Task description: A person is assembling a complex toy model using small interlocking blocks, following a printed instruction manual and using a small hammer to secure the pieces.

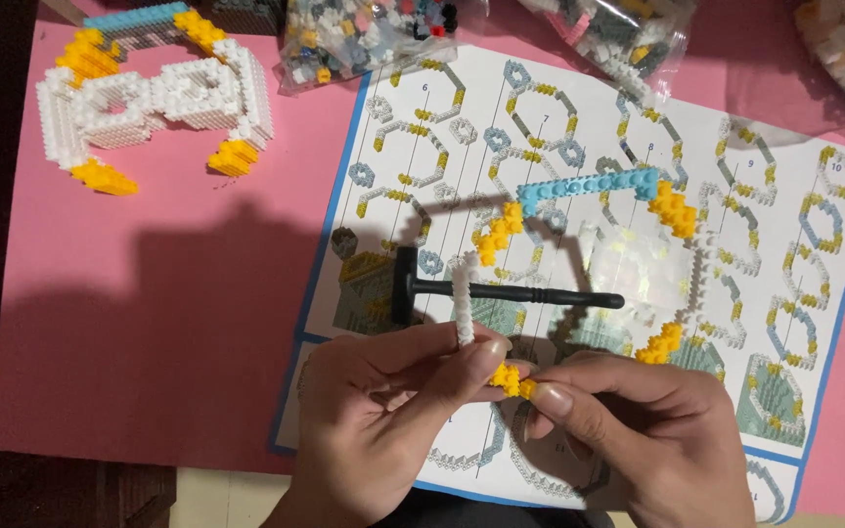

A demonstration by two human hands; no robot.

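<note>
My left hand (383, 411) and my right hand (638, 430) meet near the bottom of the view, both pinching a small yellow block cluster (511, 379) at the lower end of a thin white strip of tiny blocks (465, 298). That strip is part of a block frame (589, 186) with a light blue top bar, yellow corners and white sides, which lies on a printed instruction sheet (784, 225). A small black hammer-shaped tool (481, 290) lies on the sheet just above my fingers.
A finished white, yellow and blue block assembly (149, 93) sits at the upper left on the pink mat (149, 293). Clear bags of loose small blocks (364, 34) line the top edge, with more at the top right (843, 44).
</note>
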